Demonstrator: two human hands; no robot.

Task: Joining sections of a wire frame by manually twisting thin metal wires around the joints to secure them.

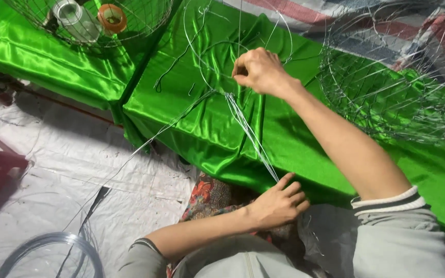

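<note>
Bundle of thin, straight silvery wires (248, 131): fans out slightly, lies slanted across glossy green satin cloth (202, 123) draped over the bench. Right hand (258, 71) pinches its upper end, fingertips closed, beside a thin wire hoop (202, 77). Left hand (279, 203) grips the lower end at the cloth's front edge. Wire-mesh basket (382, 92), rounded, far right. Coiled wire (47, 247) on white floor sheet (78, 170).

I am holding a bundle of thin silvery wires (248, 131), lying slanted and taut across the shiny green cloth (207, 123).
</note>
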